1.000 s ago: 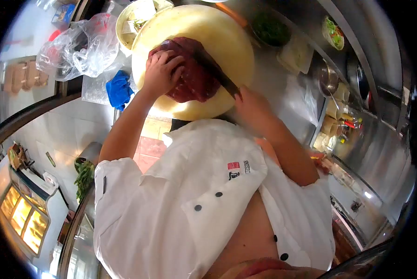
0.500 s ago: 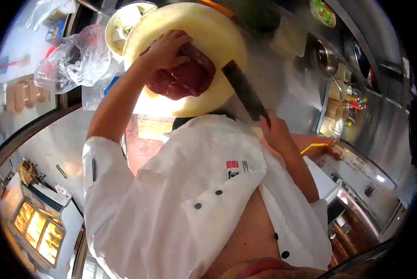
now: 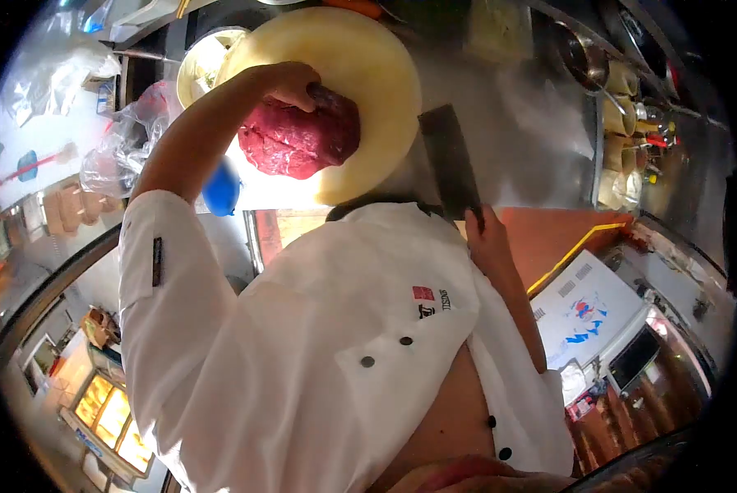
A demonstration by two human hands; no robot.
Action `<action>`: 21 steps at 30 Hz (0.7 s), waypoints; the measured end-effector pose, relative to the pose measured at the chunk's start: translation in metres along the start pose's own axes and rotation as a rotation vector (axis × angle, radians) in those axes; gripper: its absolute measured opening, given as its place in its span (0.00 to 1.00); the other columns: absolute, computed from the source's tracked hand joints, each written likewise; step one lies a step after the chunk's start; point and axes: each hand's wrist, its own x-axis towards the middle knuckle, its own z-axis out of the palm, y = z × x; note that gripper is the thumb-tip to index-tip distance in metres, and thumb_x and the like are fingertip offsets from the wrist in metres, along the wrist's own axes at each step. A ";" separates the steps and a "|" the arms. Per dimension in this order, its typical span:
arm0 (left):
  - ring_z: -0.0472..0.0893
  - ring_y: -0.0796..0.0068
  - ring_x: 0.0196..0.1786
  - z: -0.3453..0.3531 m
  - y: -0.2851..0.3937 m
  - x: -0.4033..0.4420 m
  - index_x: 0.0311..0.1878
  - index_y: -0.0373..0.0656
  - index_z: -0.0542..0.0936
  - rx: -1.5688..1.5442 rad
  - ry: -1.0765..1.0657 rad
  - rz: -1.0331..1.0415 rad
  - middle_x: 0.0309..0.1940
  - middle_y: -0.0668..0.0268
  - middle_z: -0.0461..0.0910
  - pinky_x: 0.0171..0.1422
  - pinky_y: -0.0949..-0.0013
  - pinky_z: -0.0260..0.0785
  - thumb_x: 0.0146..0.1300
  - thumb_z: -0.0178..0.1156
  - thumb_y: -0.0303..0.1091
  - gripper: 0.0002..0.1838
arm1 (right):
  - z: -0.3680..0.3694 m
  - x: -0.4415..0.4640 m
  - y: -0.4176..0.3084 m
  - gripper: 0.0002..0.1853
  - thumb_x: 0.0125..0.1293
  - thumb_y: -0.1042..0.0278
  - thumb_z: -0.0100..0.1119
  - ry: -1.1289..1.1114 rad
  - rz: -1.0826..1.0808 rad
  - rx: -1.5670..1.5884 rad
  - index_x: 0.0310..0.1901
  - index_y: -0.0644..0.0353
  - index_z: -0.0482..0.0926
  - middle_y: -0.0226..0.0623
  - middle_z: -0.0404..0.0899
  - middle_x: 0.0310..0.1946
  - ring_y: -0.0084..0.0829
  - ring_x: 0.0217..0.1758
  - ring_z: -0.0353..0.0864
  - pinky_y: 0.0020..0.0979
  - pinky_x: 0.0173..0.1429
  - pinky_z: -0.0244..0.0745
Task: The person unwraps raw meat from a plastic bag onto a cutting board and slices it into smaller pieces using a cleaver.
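A large piece of dark red meat (image 3: 298,140) lies on a round, pale yellow cutting board (image 3: 385,90). My left hand (image 3: 293,85) is closed on the meat's upper edge, thumb toward me, with some fingers hidden behind it. To the right of the board, my right hand (image 3: 487,234) grips the handle of a wide dark cleaver (image 3: 450,156). The cleaver's blade points away from me over the metal counter, apart from the meat and the board.
A pale bowl (image 3: 189,78) touches the board's upper left. Clear plastic bags (image 3: 109,168) and a blue object (image 3: 221,191) are on the left. A metal pan (image 3: 580,57) and some bottles (image 3: 652,123) stand at the upper right.
The cleaver, first at the meat, has moved right and off the board with my right hand. My left hand has shifted from the meat's top to its far edge.
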 end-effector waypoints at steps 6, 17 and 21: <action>0.84 0.47 0.49 -0.002 0.015 -0.041 0.50 0.39 0.82 0.060 0.088 -0.008 0.43 0.49 0.85 0.56 0.52 0.76 0.46 0.71 0.43 0.28 | 0.000 0.007 0.023 0.17 0.78 0.57 0.52 -0.035 -0.011 0.012 0.53 0.66 0.75 0.59 0.84 0.40 0.57 0.44 0.86 0.48 0.49 0.80; 0.85 0.47 0.43 -0.012 0.077 -0.119 0.45 0.37 0.82 0.032 0.274 -0.273 0.38 0.48 0.85 0.50 0.53 0.76 0.48 0.71 0.46 0.26 | -0.005 0.058 0.038 0.18 0.79 0.56 0.52 -0.029 -0.243 0.114 0.52 0.66 0.74 0.59 0.82 0.37 0.58 0.41 0.84 0.49 0.45 0.78; 0.85 0.61 0.38 -0.012 0.095 -0.143 0.42 0.34 0.83 -0.359 0.494 -0.372 0.33 0.54 0.86 0.46 0.60 0.77 0.54 0.69 0.42 0.20 | -0.009 0.073 0.035 0.15 0.78 0.56 0.53 -0.077 -0.101 0.068 0.48 0.63 0.74 0.43 0.77 0.30 0.39 0.29 0.78 0.40 0.34 0.72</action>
